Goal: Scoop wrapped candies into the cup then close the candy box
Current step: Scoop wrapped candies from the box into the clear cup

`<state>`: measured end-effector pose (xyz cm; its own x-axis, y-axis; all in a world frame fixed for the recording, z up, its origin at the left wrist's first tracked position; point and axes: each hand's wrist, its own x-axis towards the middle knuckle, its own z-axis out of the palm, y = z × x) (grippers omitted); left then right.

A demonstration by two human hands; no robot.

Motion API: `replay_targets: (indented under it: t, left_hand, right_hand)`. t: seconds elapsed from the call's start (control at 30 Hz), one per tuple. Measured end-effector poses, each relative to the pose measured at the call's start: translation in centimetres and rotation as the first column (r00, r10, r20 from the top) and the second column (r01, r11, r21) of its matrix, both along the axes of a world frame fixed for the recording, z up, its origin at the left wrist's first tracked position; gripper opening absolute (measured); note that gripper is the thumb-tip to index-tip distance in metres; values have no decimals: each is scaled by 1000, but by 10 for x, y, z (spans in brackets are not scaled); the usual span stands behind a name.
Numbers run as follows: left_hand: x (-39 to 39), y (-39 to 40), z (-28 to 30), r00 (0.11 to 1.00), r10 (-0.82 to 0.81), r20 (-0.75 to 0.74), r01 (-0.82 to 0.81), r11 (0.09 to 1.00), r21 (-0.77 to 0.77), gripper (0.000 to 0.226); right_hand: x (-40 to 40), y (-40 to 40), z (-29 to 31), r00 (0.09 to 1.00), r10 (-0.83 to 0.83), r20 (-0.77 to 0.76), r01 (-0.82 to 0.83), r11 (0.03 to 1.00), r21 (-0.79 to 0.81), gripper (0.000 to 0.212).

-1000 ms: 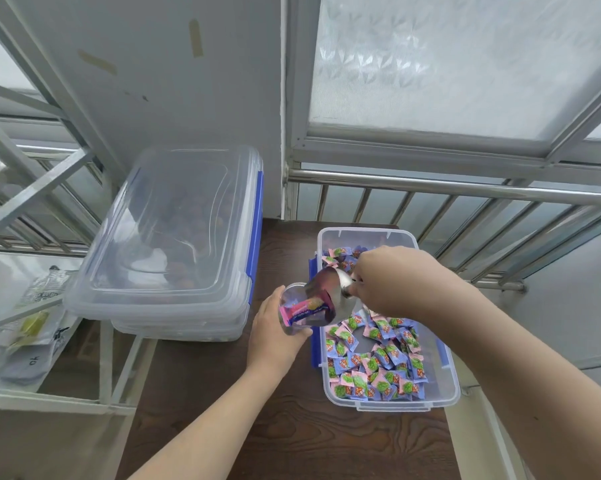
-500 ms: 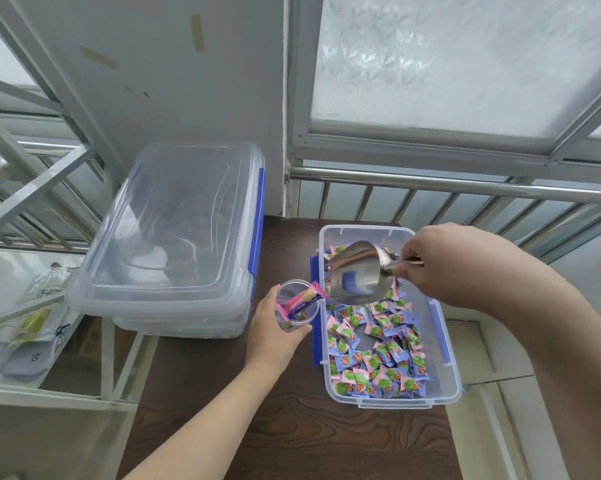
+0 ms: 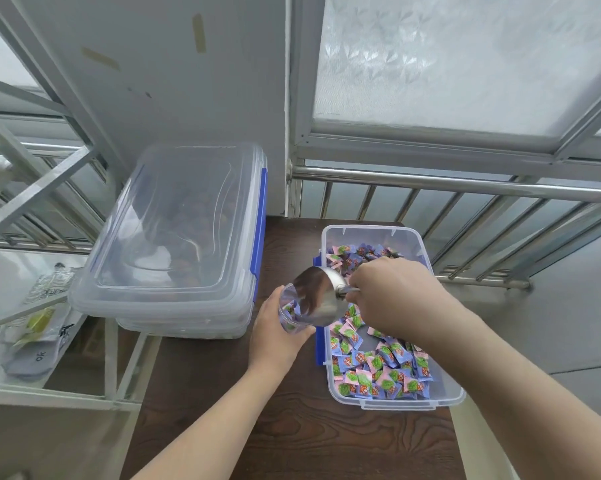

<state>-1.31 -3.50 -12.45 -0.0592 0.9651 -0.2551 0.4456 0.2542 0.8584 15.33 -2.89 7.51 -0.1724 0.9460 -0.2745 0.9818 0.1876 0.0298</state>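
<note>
Your left hand is wrapped around the small clear cup, fingers closed on its side, holding it just off the left edge of the open candy box above the dark wooden table. Your right hand is clamped on the handle of the metal scoop, with the scoop's mouth tipped down against the rim of the cup. A few wrapped candies show through the cup wall, so some are in; how full it is you cannot tell, since the scoop covers the opening and hides whatever it holds.

The candies left in the box lie thick along the near end and the far end, with a bare patch of the box floor showing near the middle beside your right wrist.

As the task stands, you look to be in the pouring part of a scoop, and the closing is not yet begun. The box has no lid on it, and the blue clips on its left side hang open. A clear lid with a blue clip rests on the stacked box at your left; whether it belongs to the candy box cannot be told from here. What is left, by my reading: finish tipping, set the scoop and cup down, then fit a lid and snap the clips.
</note>
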Motion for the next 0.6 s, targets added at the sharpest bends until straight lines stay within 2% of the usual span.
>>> replay_targets:
  t: [0.1, 0.23, 0.37, 0.47, 0.53, 0.6]
  left_hand:
    - [-2, -1, -1, 1000, 16, -8, -16, 1000, -19, 96]
    - [-1, -3, 2, 1000, 27, -12, -28, 998, -48, 102]
    - [4, -12, 2, 995, 103, 15, -100, 982, -160, 107]
    - [14, -31, 6, 969, 246, 20, -228, 924, -307, 83]
    - [24, -46, 7, 978, 206, 44, -172, 902, -395, 62]
    - [36, -58, 7, 989, 102, 106, -47, 903, -427, 56]
  right_hand:
    - [12, 0, 7, 999, -35, -28, 36, 999, 24, 25]
    - [53, -8, 10, 969, -171, -180, 185, 980, 69, 32]
    - [100, -32, -19, 917, -346, -200, 354, 935, 6, 36]
    - [125, -58, -55, 879, -454, -147, 447, 891, -75, 41]
    - [132, -75, -78, 862, -495, -108, 477, 865, -154, 42]
    - [133, -89, -98, 852, -518, -73, 491, 840, -229, 43]
